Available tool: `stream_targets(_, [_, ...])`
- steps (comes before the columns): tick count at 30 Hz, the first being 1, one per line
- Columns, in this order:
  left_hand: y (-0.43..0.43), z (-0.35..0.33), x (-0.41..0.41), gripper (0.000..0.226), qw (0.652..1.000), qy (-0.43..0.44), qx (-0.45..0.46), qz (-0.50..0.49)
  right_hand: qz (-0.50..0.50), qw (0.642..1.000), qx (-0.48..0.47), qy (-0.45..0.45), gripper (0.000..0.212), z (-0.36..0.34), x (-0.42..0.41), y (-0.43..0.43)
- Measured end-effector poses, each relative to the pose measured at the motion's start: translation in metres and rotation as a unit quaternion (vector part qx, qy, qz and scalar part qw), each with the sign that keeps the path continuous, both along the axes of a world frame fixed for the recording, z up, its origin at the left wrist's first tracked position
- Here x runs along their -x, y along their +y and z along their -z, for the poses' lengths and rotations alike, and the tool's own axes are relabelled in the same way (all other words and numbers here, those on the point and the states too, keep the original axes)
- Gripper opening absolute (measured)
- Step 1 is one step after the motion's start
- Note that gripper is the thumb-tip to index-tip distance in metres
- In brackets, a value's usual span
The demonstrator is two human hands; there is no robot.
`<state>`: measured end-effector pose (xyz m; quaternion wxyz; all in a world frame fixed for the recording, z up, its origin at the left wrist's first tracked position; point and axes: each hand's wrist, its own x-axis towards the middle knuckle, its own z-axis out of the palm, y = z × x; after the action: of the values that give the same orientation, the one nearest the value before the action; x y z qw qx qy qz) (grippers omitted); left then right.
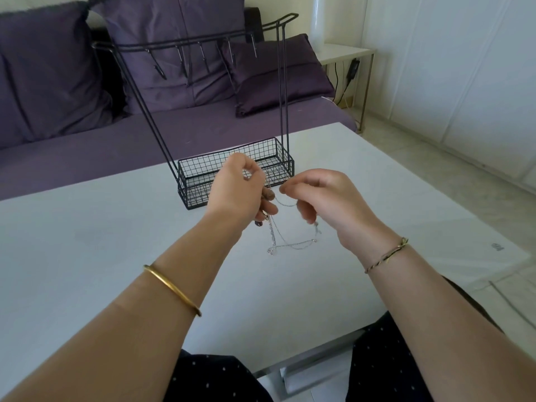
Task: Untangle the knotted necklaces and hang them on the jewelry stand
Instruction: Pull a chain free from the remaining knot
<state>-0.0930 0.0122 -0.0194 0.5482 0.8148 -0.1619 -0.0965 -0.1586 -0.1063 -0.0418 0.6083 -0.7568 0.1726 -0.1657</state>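
The left grip (240, 188) and right grip (327, 198) each pinch the chains (285, 243), which hang tangled just below them over the table (87, 227), with the stand (185, 184) just beyond. Pulling the grips apart would likely cinch them tighter.

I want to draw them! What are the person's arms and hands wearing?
Both forearms are bare, no sleeves. The left arm wears a plain gold bangle. The right wrist has a thin twisted gold-and-dark bracelet. The left hand has dark-painted nails.
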Motion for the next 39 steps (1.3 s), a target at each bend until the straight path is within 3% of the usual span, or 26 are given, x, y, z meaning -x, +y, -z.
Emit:
stream_targets(6, [0.000,0.000,0.000,0.008,1.000,0.003,-0.004,0.011,-0.018,0.999,-0.006,-0.028,0.010,0.000,-0.001,0.005])
stream_targets(14, [-0.002,0.001,0.000,0.006,1.000,-0.003,-0.021,0.005,-0.022,0.973,0.213,-0.088,0.009,0.004,-0.002,0.008])
stream_targets(20, [-0.004,0.001,0.000,0.005,1.000,-0.009,-0.019,0.010,0.003,0.953,0.297,-0.061,0.008,0.008,-0.006,0.006])
stream_targets(22, [-0.003,0.001,0.000,0.006,1.000,-0.008,-0.023,0.017,0.010,0.963,0.263,-0.060,0.007,0.008,-0.006,0.005])
stream_targets(26, [-0.002,0.000,0.000,0.014,0.999,0.007,-0.032,0.037,0.008,0.997,0.063,-0.045,0.012,0.006,-0.006,0.001])
stream_targets(30, [-0.003,-0.002,0.000,0.026,0.997,0.035,-0.041,0.063,0.001,0.993,-0.117,-0.013,0.016,0.005,-0.006,-0.002])
stream_targets(34, [-0.002,-0.002,0.001,0.008,0.994,0.028,-0.070,0.084,-0.005,0.987,-0.160,-0.009,0.018,0.005,-0.005,-0.003])
stream_targets(39, [0.001,0.003,-0.003,0.013,0.992,-0.013,-0.096,0.078,0.019,0.985,-0.170,-0.005,0.019,0.004,-0.005,-0.008])
